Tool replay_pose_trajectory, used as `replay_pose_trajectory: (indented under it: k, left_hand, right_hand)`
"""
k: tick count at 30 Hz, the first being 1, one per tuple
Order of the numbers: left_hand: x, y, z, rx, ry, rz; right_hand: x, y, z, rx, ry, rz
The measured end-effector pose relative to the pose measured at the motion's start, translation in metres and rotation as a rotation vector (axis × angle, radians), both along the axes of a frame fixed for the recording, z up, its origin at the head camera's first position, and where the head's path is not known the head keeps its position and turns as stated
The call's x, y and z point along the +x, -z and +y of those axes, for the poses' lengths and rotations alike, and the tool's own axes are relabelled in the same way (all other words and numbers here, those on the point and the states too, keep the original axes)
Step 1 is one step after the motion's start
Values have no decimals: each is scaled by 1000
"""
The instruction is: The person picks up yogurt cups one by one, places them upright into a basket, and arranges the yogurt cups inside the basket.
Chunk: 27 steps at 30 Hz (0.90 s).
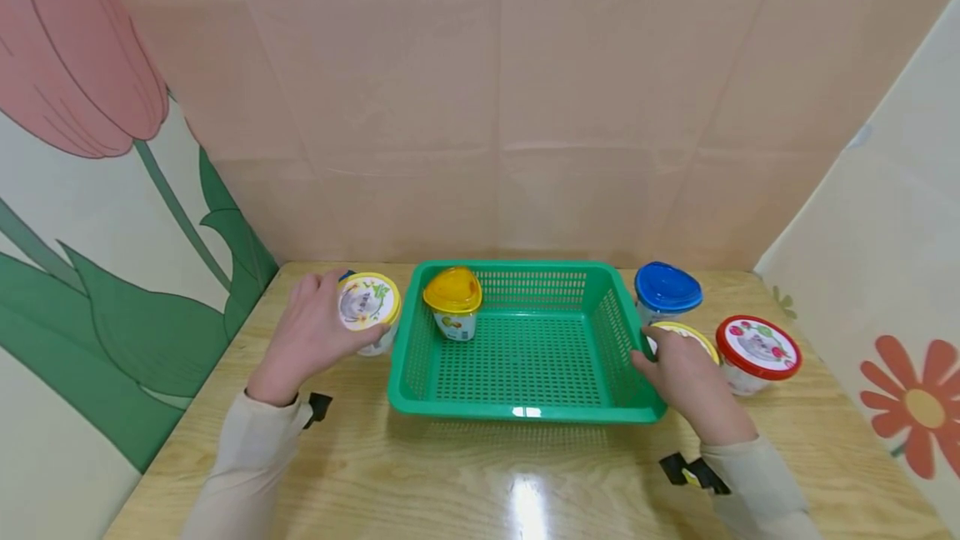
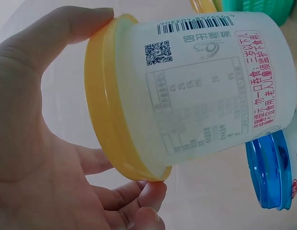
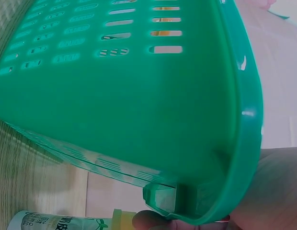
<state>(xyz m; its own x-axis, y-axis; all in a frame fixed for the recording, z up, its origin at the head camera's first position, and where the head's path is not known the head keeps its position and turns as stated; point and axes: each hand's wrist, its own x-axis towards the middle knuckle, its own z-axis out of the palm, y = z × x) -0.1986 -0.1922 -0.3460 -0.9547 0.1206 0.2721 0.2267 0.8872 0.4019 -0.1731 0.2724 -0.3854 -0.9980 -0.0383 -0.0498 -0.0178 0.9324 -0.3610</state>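
My left hand [image 1: 307, 327] grips a white tub with a yellow lid [image 1: 367, 302] just left of the green basket [image 1: 525, 413]. In the left wrist view, the thumb and fingers [image 2: 151, 199] spread around the lid's edge, and the tub's printed side [image 2: 201, 91] shows a barcode. My right hand [image 1: 690, 377] holds the basket's right rim, thumb over the edge. The right wrist view shows a fingertip [image 3: 151, 220] below that rim [image 3: 256, 115]. Inside the basket's back left corner stands a tub with an orange-yellow lid [image 1: 453, 290].
Right of the basket are a blue-lidded tub [image 1: 667, 288], a yellow-lidded tub [image 1: 697, 336] partly under my right hand and a red-lidded tub [image 1: 759, 348]. Behind the left-hand tub sits another blue lid [image 2: 268, 170]. Flower-printed side walls and a brown back sheet border the wooden table [image 1: 450, 482].
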Motion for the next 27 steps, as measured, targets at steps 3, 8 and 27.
replay_pose_trajectory:
  k: [3, 8, 27]
  left_hand:
    - [0, -2, 0, 13, 1, 10]
    - [-1, -4, 1, 11, 2, 24]
    - [-4, -7, 11, 54, 12, 72]
  right_hand:
    - [0, -1, 0, 0, 0, -1]
    - [1, -1, -1, 1, 1, -6]
    - [1, -1, -1, -4, 13, -29]
